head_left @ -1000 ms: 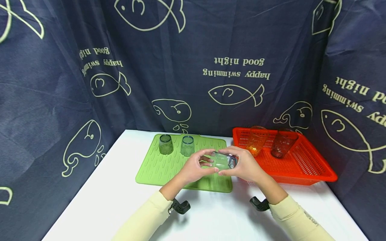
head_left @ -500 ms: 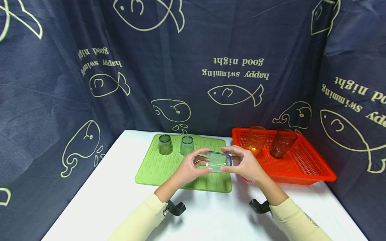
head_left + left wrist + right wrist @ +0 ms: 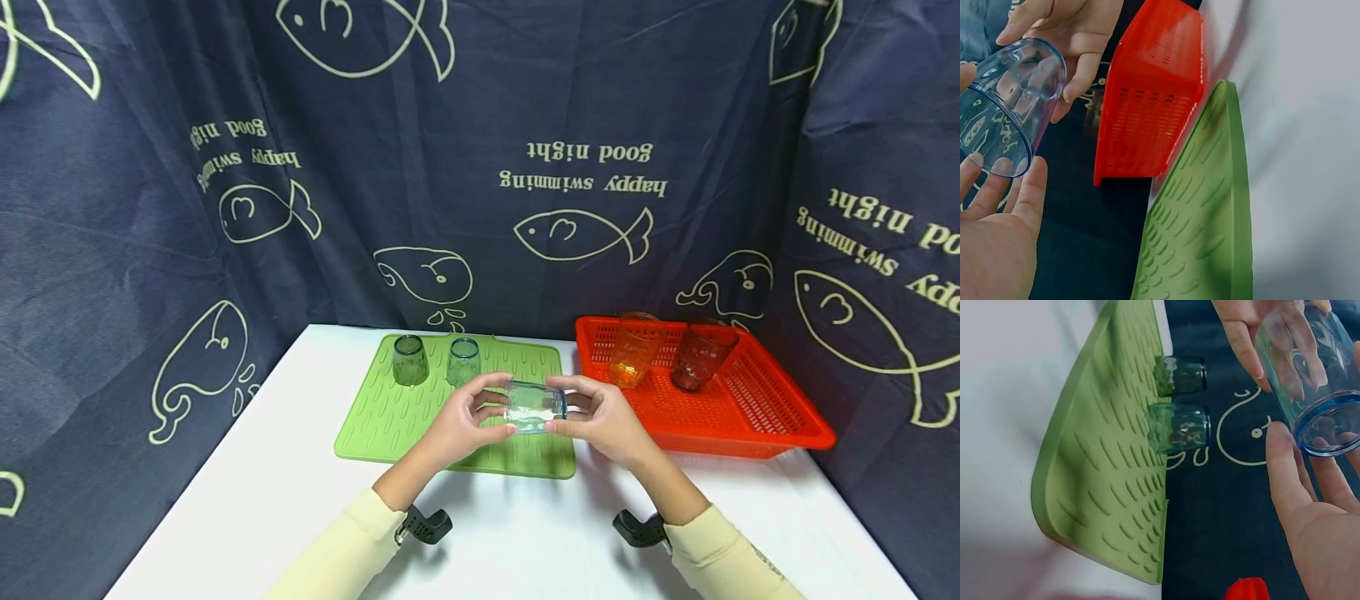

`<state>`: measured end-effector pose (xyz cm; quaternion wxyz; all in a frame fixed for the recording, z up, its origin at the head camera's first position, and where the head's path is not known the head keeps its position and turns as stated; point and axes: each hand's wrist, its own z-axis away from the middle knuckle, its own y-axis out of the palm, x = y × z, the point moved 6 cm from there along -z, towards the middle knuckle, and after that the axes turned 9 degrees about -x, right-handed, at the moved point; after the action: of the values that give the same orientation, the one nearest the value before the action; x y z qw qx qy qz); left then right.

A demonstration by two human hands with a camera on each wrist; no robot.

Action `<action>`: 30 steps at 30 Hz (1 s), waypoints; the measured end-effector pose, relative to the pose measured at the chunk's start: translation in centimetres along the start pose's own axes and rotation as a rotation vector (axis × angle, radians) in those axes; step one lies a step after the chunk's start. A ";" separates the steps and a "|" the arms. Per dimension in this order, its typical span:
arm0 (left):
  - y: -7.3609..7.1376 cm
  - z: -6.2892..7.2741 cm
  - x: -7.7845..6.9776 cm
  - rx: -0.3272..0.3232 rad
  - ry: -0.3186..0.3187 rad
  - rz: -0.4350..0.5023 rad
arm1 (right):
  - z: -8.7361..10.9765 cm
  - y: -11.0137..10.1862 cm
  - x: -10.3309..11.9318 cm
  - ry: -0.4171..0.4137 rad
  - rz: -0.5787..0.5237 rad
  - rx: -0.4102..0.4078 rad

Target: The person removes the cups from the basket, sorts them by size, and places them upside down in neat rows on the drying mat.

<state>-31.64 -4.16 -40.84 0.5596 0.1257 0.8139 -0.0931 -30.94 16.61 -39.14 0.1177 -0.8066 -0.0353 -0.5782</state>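
Over the front right of a green drying mat point(image 3: 390, 421), my left hand point(image 3: 461, 421) and right hand point(image 3: 611, 421) together hold a clear bluish drinking glass point(image 3: 534, 408) on its side. Fingers and thumb of the left hand pinch its rim end, which faces left. My right hand grips the thick blue base end. Behind them, a grey-green glass point(image 3: 410, 364) and a pale blue-green glass point(image 3: 463, 362) stand upside down on the mat. In the right wrist view, both standing glasses point(image 3: 1179, 428) show dark rings at their bases.
A red plastic basket point(image 3: 731, 433) stands right of the mat. Inside it lean an amber glass point(image 3: 636, 360) and a dark red glass point(image 3: 699, 364). The white table point(image 3: 255, 483) is bounded by a dark blue fish-print curtain point(image 3: 420, 167).
Both hands have brought the glass slightly left. It has turned from a tilt to nearly level, with more of its side showing. The other glasses and basket have stayed put.
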 end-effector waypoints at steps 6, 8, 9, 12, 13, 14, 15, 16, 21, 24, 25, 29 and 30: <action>0.0 0.1 0.0 0.005 0.020 0.004 | 0.1 0.2 -0.2 0.005 -0.017 -0.008; 0.0 0.2 -0.1 0.007 0.020 0.012 | 0.1 0.2 -0.4 0.005 -0.023 -0.009; 0.0 0.2 -0.1 0.007 0.019 0.015 | 0.1 0.2 -0.5 0.003 -0.025 -0.011; -0.1 0.2 -0.2 0.013 0.016 0.013 | 0.0 0.3 -0.6 -0.005 -0.020 -0.022; -0.1 0.2 -0.1 0.014 0.015 0.009 | 0.0 0.3 -0.6 -0.009 -0.017 -0.027; -0.2 0.2 -0.1 0.013 0.015 -0.002 | -0.1 0.4 -0.6 -0.012 -0.017 -0.033; -0.4 0.1 0.0 0.012 0.012 -0.010 | -0.2 0.4 -0.6 -0.013 -0.017 -0.039; -0.5 0.1 0.1 0.014 0.009 -0.017 | -0.3 0.4 -0.7 -0.012 -0.015 -0.049; -1.6 0.1 0.7 0.000 -0.006 -0.062 | -1.0 0.6 -1.1 0.013 -0.004 -0.104; -2.7 0.2 1.4 -0.025 -0.017 -0.105 | -1.5 0.6 -1.3 0.029 0.031 -0.148; -3.0 0.2 1.6 -0.032 -0.018 -0.122 | -1.7 0.7 -1.3 0.033 0.046 -0.161; -4.5 0.5 2.4 -0.066 -0.025 -0.189 | -2.4 0.8 -1.6 0.064 0.073 -0.207; -4.8 0.6 2.6 -0.074 -0.026 -0.208 | -2.6 0.9 -1.7 0.073 0.069 -0.217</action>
<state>-33.50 -8.67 -43.41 0.5617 0.0185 0.8181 -0.1222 -33.75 15.28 -40.12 0.0506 -0.7936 0.0598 -0.6034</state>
